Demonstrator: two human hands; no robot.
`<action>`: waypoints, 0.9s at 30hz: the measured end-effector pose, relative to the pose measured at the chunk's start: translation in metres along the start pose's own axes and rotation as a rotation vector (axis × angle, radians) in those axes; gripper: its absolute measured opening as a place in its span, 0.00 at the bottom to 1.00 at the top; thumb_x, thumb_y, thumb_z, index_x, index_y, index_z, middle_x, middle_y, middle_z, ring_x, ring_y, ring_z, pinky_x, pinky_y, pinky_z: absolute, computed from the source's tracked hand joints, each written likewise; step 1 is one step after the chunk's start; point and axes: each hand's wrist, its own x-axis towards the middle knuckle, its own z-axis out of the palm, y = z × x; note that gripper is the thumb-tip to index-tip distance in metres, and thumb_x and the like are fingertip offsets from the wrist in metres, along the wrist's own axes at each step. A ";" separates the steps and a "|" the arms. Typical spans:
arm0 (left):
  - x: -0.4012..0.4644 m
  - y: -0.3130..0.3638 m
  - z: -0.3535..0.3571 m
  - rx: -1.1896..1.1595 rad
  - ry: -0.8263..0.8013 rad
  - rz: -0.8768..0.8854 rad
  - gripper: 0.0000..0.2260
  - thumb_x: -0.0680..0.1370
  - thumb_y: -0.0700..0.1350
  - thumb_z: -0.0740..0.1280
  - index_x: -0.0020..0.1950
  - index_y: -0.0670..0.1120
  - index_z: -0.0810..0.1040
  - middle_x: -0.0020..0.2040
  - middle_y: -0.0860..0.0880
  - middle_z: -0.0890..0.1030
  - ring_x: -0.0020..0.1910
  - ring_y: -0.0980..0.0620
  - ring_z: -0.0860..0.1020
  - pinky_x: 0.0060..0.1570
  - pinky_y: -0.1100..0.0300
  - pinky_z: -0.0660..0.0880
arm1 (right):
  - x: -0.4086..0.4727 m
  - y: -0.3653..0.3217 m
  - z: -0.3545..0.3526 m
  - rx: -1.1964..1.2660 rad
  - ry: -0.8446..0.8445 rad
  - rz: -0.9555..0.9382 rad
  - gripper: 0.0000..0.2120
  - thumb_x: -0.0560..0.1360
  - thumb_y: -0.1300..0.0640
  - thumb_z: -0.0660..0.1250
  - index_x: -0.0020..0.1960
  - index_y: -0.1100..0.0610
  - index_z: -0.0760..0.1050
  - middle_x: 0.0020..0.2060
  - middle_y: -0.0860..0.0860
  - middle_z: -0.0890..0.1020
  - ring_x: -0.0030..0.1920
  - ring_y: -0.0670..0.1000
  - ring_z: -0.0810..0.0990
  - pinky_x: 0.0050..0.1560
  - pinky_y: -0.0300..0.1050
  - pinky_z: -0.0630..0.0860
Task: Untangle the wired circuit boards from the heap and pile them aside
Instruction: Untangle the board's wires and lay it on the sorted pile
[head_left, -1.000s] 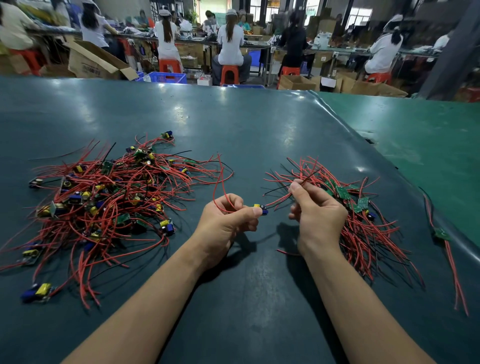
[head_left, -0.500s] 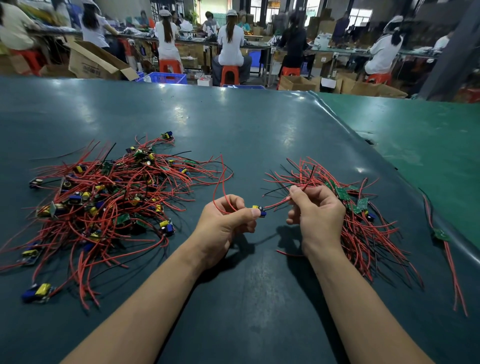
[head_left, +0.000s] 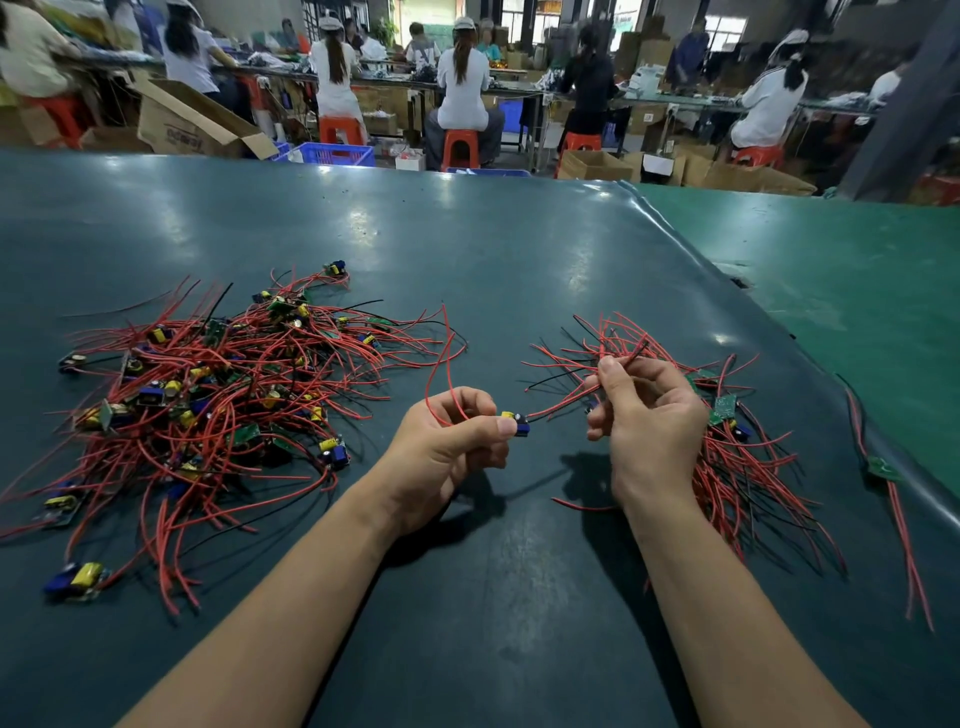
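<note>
**One board out of the heap, its wires being combed straight**

The dark green surface (head_left: 519, 249) fills most of the frame. The big tangled heap (head_left: 208, 395) of red-wired boards sprawls at centre left; the smaller sorted pile (head_left: 737, 457) lies at centre right, partly behind the right hand. A stray wired board (head_left: 883, 467) sits alone near the right edge.

Between them, low in the centre, the left hand (head_left: 447, 447) pinches a small circuit board (head_left: 517, 422) between thumb and curled fingers, a red wire looping up from its grip. The right hand (head_left: 644, 415) has its fingers closed round the wire ends (head_left: 623, 358) of that board. Compared with a second ago, the right hand has slid a little further out along those leads, away from the board, while the left has barely shifted.

That suggests the board is already free of the heap and its leads are nearly straight; laying it on the right-hand pile looks the likely next move. Most of the heap remains.
</note>
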 end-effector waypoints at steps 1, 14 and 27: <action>-0.001 0.000 0.000 0.013 -0.011 -0.004 0.10 0.65 0.32 0.70 0.39 0.42 0.72 0.29 0.48 0.78 0.24 0.53 0.74 0.28 0.62 0.74 | -0.001 0.000 0.000 -0.053 0.005 -0.041 0.07 0.77 0.65 0.68 0.44 0.54 0.75 0.32 0.55 0.80 0.20 0.47 0.74 0.20 0.38 0.71; 0.001 0.005 -0.001 -0.084 0.078 0.032 0.09 0.65 0.34 0.69 0.41 0.43 0.74 0.32 0.49 0.80 0.26 0.54 0.75 0.31 0.63 0.76 | -0.005 -0.003 0.002 0.014 -0.003 -0.007 0.04 0.82 0.55 0.62 0.56 0.54 0.72 0.30 0.54 0.80 0.19 0.50 0.76 0.19 0.40 0.72; -0.002 0.008 0.002 -0.020 0.067 0.028 0.11 0.64 0.30 0.70 0.40 0.42 0.72 0.30 0.48 0.78 0.25 0.53 0.73 0.29 0.63 0.74 | -0.011 -0.006 0.007 0.118 -0.260 0.293 0.07 0.79 0.61 0.66 0.44 0.57 0.82 0.25 0.47 0.74 0.19 0.43 0.66 0.18 0.32 0.59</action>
